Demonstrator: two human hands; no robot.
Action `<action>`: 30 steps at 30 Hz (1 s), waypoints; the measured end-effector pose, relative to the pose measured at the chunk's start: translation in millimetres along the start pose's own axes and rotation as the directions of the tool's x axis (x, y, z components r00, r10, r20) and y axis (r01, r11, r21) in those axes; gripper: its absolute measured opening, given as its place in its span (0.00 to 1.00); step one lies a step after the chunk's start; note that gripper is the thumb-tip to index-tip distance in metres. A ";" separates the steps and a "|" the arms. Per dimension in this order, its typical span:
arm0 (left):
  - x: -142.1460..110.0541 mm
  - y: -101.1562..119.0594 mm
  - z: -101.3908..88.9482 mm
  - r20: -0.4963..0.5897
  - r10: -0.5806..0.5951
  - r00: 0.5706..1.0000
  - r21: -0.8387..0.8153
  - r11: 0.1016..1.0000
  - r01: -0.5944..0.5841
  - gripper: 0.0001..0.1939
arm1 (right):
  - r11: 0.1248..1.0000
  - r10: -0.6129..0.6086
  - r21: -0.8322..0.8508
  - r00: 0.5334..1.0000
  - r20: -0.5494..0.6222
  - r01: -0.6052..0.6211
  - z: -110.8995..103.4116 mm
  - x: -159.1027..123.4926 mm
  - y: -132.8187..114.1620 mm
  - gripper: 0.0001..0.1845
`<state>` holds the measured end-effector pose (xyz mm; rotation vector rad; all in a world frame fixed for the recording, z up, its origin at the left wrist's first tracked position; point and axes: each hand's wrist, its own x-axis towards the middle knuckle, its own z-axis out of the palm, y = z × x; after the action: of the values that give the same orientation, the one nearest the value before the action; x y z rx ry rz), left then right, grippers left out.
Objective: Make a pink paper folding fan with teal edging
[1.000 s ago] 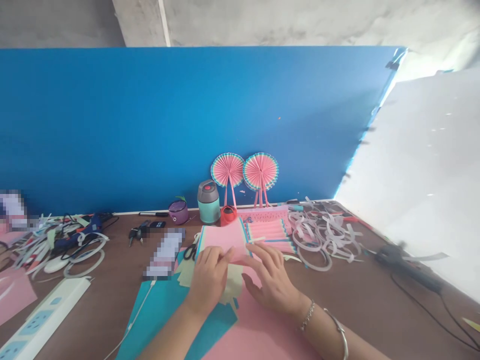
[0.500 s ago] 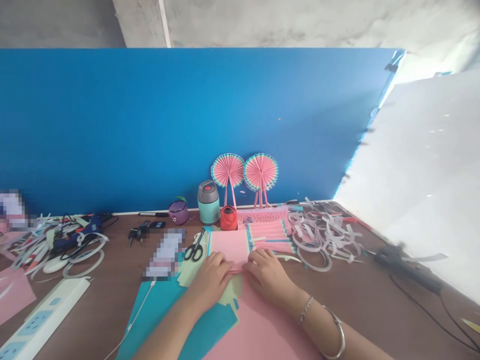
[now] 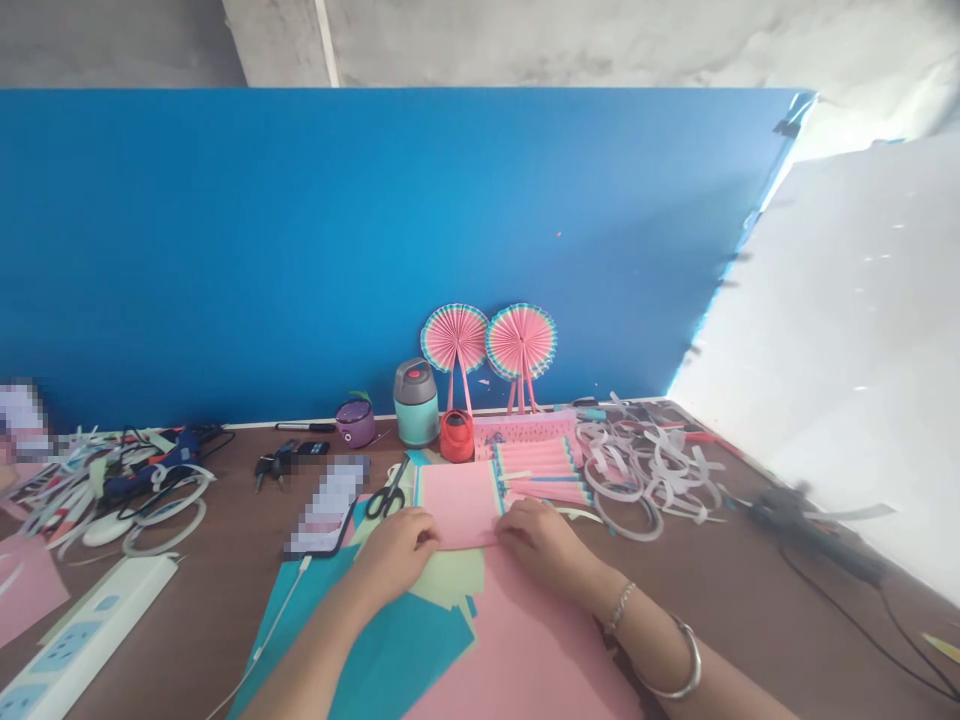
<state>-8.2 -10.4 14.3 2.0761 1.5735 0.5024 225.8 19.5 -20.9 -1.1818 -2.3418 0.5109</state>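
Observation:
A pink sheet of paper (image 3: pixel 459 505) with blue-striped side edges lies in front of me, its near edge folded. My left hand (image 3: pixel 401 545) pinches the left end of that near edge, fingers curled. At the right end, my right hand (image 3: pixel 534 535) grips the same edge with bent fingers; a bracelet and a bangle circle that wrist. Beneath are a larger pink sheet (image 3: pixel 532 650), pale green paper (image 3: pixel 456 578) and a teal sheet (image 3: pixel 405 650). Black scissors (image 3: pixel 386 498) rest beside the paper's left edge. Pleated pink paper (image 3: pixel 536 465) lies just beyond my right hand.
Two round paper fans (image 3: pixel 522 342) lean on the blue partition (image 3: pixel 300 250). A teal flask (image 3: pixel 417 405), red container (image 3: pixel 457 437) and purple pot (image 3: pixel 355 424) stand at the back. A phone (image 3: pixel 326 510) and power strip (image 3: pixel 90 640) lie left, curled strips (image 3: pixel 649 465) right.
My hands have moved apart along the near edge, the left hand going left and the right slightly right. More of the pink paper between them now shows. The view has shifted slightly.

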 end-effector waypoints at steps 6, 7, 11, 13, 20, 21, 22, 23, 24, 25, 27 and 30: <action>3.9 -5.8 1.9 -0.055 -0.088 0.995 -0.051 0.995 0.085 0.09 | 0.995 0.070 0.070 0.997 -0.040 -0.067 2.9 2.8 2.9 0.09; 4.9 -7.2 2.8 -0.065 -0.095 0.993 -0.062 0.994 0.091 0.08 | 0.994 0.082 0.077 0.995 -0.049 -0.078 3.6 3.4 3.3 0.09; 8.7 -13.8 7.6 -0.094 -0.125 0.988 -0.104 0.988 0.115 0.08 | 0.990 0.101 0.105 0.993 -0.065 -0.094 7.4 5.8 7.0 0.12; 10.4 -17.5 10.5 -0.111 -0.142 0.984 -0.110 0.985 0.130 0.08 | 0.985 0.123 0.129 0.990 -0.067 -0.113 9.4 7.1 9.7 0.11; 13.5 -25.1 18.9 -0.151 -0.128 0.980 -0.080 0.990 0.117 0.08 | 0.965 0.210 0.174 0.976 -0.060 -0.197 12.1 8.9 12.6 0.05; 13.5 -24.9 19.1 -0.153 -0.124 0.980 -0.072 0.991 0.114 0.08 | 0.965 0.214 0.169 0.975 -0.061 -0.202 12.1 9.1 12.2 0.05; 13.4 -24.4 19.1 -0.152 -0.125 0.980 -0.066 0.991 0.116 0.08 | 0.964 0.218 0.167 0.974 -0.061 -0.205 12.0 9.2 11.9 0.05; 13.2 -23.8 18.8 -0.149 -0.127 0.981 -0.061 0.991 0.119 0.08 | 0.964 0.221 0.167 0.974 -0.060 -0.208 11.8 9.3 11.5 0.05; 13.0 -23.2 18.5 -0.143 -0.131 0.981 -0.056 0.991 0.124 0.08 | 0.963 0.223 0.167 0.973 -0.058 -0.211 11.6 9.4 11.1 0.05; 12.8 -22.6 18.1 -0.137 -0.133 0.982 -0.052 0.991 0.127 0.08 | 0.963 0.224 0.166 0.973 -0.055 -0.212 11.2 9.6 10.7 0.05; 12.4 -22.0 17.7 -0.129 -0.131 0.983 -0.038 0.991 0.127 0.08 | 0.964 0.225 0.157 0.973 -0.047 -0.215 10.1 9.7 9.8 0.05; 12.0 -21.8 18.3 -0.136 -0.103 0.985 0.000 0.995 0.104 0.09 | 0.969 0.219 0.125 0.975 -0.041 -0.213 8.9 9.9 8.5 0.06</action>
<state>-11.8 3.1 -13.3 1.9889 1.7531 0.6124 221.2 31.3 -30.3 -1.3838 -2.1163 0.6748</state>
